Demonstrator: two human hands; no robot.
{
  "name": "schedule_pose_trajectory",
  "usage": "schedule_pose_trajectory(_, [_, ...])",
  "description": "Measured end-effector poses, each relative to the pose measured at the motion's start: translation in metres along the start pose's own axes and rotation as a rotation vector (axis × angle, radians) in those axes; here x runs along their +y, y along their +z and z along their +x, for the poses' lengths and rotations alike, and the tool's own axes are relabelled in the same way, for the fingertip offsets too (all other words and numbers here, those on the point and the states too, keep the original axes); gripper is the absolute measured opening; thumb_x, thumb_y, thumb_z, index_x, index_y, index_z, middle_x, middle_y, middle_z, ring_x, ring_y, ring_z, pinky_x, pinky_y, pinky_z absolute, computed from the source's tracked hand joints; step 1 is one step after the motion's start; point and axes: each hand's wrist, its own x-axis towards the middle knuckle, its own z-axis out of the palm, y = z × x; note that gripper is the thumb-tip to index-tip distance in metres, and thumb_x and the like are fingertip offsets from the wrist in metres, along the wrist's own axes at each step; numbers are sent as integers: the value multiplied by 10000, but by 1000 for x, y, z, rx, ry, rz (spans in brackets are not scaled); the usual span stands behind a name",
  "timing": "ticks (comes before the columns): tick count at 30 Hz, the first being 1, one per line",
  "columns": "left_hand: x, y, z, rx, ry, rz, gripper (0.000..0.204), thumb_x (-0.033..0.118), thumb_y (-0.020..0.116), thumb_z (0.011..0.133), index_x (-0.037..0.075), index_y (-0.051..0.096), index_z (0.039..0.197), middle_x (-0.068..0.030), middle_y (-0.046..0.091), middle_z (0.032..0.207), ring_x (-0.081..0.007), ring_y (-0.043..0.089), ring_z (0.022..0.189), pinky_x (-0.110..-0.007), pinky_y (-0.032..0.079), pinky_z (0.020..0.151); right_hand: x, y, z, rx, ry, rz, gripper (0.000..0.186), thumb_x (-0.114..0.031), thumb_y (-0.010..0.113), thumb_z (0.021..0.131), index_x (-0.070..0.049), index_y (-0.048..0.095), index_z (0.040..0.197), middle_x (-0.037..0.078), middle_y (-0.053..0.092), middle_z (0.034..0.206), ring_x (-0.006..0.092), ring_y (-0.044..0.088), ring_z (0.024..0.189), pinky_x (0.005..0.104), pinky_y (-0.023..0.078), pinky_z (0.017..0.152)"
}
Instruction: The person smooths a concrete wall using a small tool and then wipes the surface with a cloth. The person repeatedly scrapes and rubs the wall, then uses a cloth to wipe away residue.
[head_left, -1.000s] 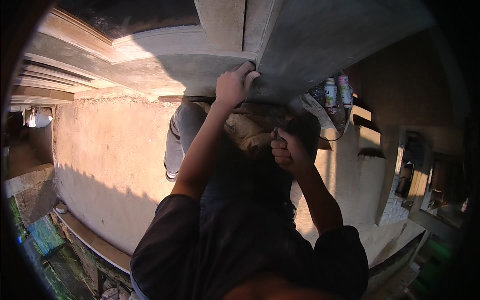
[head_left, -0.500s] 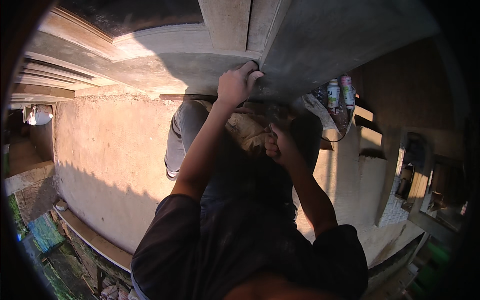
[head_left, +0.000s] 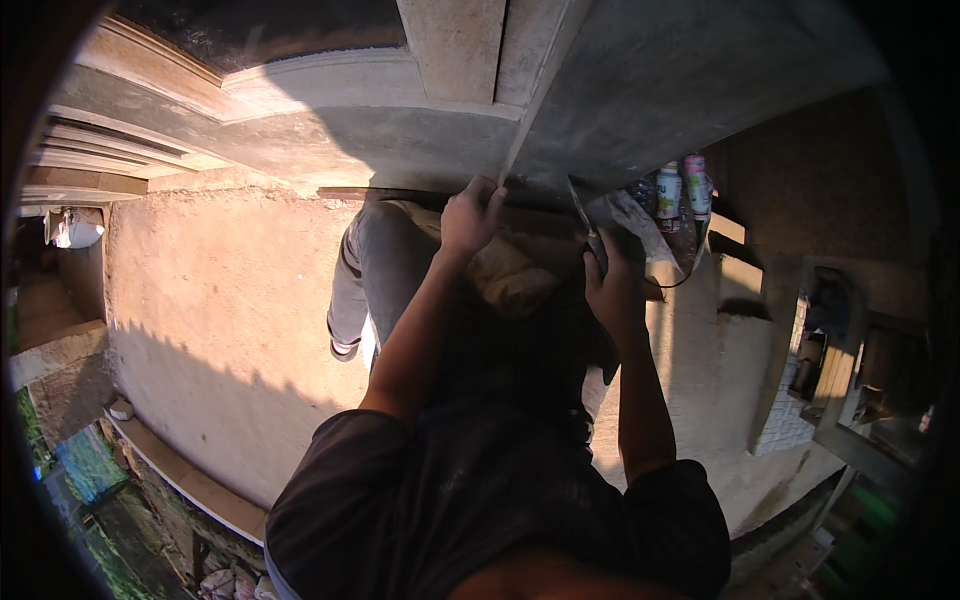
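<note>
Right hand point(head_left: 612, 285) now higher, its trowel point(head_left: 585, 222) half-hidden.

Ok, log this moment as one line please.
left hand: pressed on grey plaster wall | right hand: grips trowel | spray cans: on ledge

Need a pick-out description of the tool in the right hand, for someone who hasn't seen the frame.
Start at the grey plastered wall face filling the top of the view, and follow it down to its lower edge. The right hand is raised there, gripping a trowel whose thin, pointed metal blade angles up toward the plaster. Unlike the spray cans just to its right, it is flat, grey and held.
</note>
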Motion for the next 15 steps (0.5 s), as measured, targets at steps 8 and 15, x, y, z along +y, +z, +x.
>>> schedule_pose_trajectory(8, [38,46,-26,-299,-165,-178,439,397,577,1053,-16,720,1089,-172,749,837,-288,749,797,-388,565,746,-35,16,11,-165,83,147,496,-134,631,956,-24,559,1434,251,656,1319,418,687,1106,479,541,963])
schedule_pose_trajectory(15, [12,79,-29,-264,-367,-631,363,260,559,1046,-53,701,1163,-164,720,959,-223,705,928,-362,537,829,-43,58,-6,-232,850,1222,428,-137,642,948,-35,546,1352,129,675,1061,230,690,746,355,558,587])
